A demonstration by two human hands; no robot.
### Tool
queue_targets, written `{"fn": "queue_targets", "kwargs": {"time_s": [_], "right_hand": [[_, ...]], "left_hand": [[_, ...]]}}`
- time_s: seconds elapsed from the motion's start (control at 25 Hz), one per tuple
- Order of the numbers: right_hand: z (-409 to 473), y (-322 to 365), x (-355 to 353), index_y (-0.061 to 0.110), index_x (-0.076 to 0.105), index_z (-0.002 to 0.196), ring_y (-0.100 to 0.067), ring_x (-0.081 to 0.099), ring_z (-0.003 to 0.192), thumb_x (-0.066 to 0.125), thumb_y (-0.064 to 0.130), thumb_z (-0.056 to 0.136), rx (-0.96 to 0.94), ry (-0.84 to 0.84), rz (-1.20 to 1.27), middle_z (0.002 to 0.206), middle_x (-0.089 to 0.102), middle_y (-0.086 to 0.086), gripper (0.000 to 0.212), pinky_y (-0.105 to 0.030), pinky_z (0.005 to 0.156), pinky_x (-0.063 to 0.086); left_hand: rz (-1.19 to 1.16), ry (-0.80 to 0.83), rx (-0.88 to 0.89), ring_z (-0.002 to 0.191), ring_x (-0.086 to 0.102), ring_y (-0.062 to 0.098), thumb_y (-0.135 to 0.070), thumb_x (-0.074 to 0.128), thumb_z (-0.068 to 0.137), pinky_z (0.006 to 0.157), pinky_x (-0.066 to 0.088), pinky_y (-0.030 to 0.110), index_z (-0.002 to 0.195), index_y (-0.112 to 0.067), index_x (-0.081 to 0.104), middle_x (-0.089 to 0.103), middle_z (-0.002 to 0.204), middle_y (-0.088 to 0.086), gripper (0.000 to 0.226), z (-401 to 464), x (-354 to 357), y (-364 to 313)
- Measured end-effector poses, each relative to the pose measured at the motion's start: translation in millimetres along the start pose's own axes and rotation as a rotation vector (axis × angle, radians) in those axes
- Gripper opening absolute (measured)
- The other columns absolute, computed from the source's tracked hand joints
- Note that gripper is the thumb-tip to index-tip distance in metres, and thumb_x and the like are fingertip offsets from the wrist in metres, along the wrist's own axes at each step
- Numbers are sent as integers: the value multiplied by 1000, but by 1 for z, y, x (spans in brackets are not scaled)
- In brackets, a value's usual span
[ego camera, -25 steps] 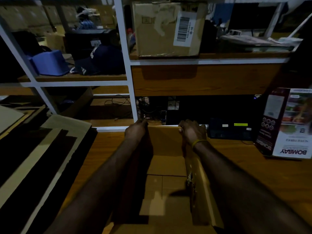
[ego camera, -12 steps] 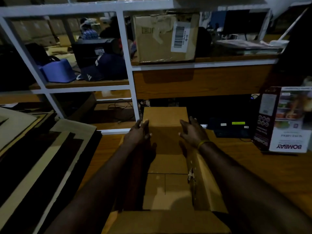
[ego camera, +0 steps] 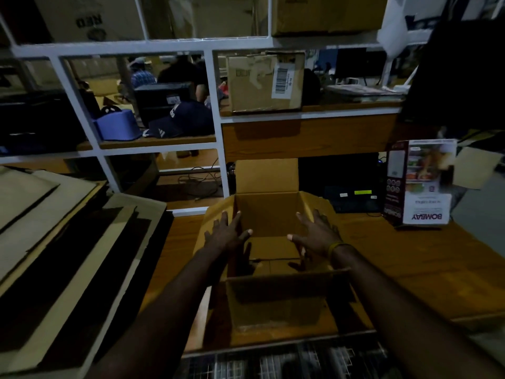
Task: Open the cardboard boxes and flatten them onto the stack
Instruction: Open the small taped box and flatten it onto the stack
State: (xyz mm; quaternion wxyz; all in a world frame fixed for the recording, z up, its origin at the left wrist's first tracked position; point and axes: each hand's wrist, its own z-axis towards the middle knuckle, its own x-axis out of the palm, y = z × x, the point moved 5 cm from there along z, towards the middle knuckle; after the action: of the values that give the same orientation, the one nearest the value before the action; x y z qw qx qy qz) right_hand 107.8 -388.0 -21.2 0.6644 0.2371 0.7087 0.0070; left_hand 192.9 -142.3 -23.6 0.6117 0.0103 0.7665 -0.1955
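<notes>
An open brown cardboard box point(ego camera: 267, 212) stands on the wooden table point(ego camera: 410, 269) in front of me, its four top flaps spread out and its far flap upright. My left hand point(ego camera: 226, 233) lies flat with spread fingers on the box's left flap and wall edge. My right hand point(ego camera: 317, 233), a yellow band at its wrist, presses with straight fingers on the right flap. Neither hand grips anything. A stack of flattened cardboard sheets point(ego camera: 68, 242) lies to the left of the table.
A white metal shelf frame point(ego camera: 216, 105) rises behind the table, holding a taped cardboard box point(ego camera: 265, 83), caps and a monitor. A printed BOMBAY carton point(ego camera: 420, 184) stands at the table's right. Cables lie on the low shelf behind the box.
Both hands have let go of the far flap, which swung up, and have moved apart onto the side flaps, pushing these outward. The view has tilted upward.
</notes>
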Motion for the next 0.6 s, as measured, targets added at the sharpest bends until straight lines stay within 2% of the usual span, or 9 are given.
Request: {"fn": "queue_targets", "kwargs": {"time_s": [0.16,0.32,0.48,0.6], "right_hand": [[-58,-5,-1,36,3,158,-39,-7,150,51,76,82,-14,111,115,164,-14,-13,99,-65,117,9],[-113,-9,-18,40,8,156,-32,-8,152,56,82,69,20,230,331,165,-13,-9,108,-59,120,6],[-151,-6,-18,47,11,154,-36,-3,151,65,81,58,28,325,246,164,-16,-8,115,-57,121,9],[-163,-5,-4,47,14,154,-39,-6,150,73,72,64,27,258,113,164,-17,-9,111,-59,120,10]], "left_hand": [[-107,81,-19,149,-1,42,-75,31,90,116,16,65,155,-41,5,-12,164,10,79,-46,8,7],[-307,210,-36,148,0,45,-85,26,79,118,11,63,155,-41,13,-16,163,13,89,-94,7,9],[-357,321,27,150,0,40,-78,44,84,119,10,60,155,-40,19,-10,164,11,84,-141,0,2],[-255,341,59,149,9,40,-70,65,78,119,20,54,152,-42,25,-10,164,10,89,-161,-1,-2]]}}
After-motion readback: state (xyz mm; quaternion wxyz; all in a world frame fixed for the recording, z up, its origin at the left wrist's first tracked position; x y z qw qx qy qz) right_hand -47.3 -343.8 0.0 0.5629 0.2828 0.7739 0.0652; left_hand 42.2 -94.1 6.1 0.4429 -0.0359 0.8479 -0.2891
